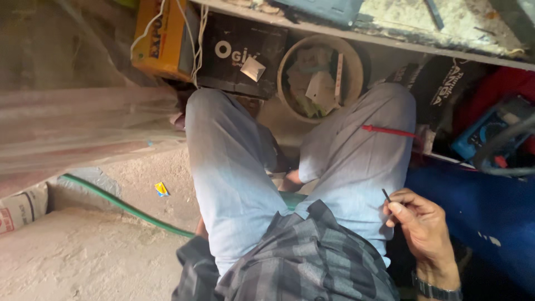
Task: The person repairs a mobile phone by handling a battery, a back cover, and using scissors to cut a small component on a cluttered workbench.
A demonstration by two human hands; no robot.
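A dusty work corner seen from above

The floor [95,251] is bare, sandy concrete with a green hose [120,205] lying across it. A worn counter [390,28] runs along the top, with boxes and a round tub [290,64] of scraps underneath. Light is soft daylight.

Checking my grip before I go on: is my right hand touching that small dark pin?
Touching. The head view shows the right hand pinching the small dark pin between thumb and forefinger, its tip sticking out above the fingers.
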